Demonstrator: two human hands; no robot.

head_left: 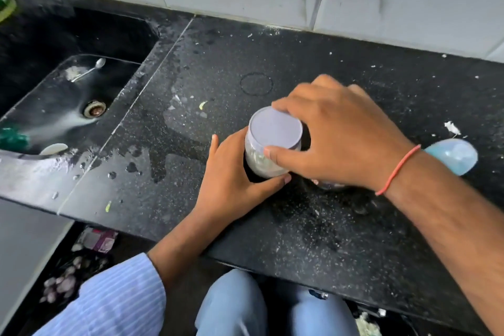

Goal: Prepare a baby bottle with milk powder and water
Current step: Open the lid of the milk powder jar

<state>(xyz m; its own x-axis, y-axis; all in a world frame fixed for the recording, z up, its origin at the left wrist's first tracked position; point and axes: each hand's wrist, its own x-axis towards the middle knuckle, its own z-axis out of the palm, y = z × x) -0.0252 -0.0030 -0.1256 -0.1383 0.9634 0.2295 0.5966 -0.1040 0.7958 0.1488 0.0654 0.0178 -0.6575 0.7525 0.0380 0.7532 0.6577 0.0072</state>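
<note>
Wet black counter (313, 226) beside the sink (68, 95): we're bracing the jar (261, 161) with our left hand (231, 180), right hand (335, 139) clutching its lid (276, 128), probably twisting; keeping it planted prevents spills.

Jar (268, 157) base was hidden behind left hand (231, 180). Right hand (335, 139) covered something clear just behind the jar, couldn't ID it. Pale blue object (454, 157) was motion-blurred, partly behind the wrist. Green items (12, 138) at left edge were cropped, blurry.
</note>
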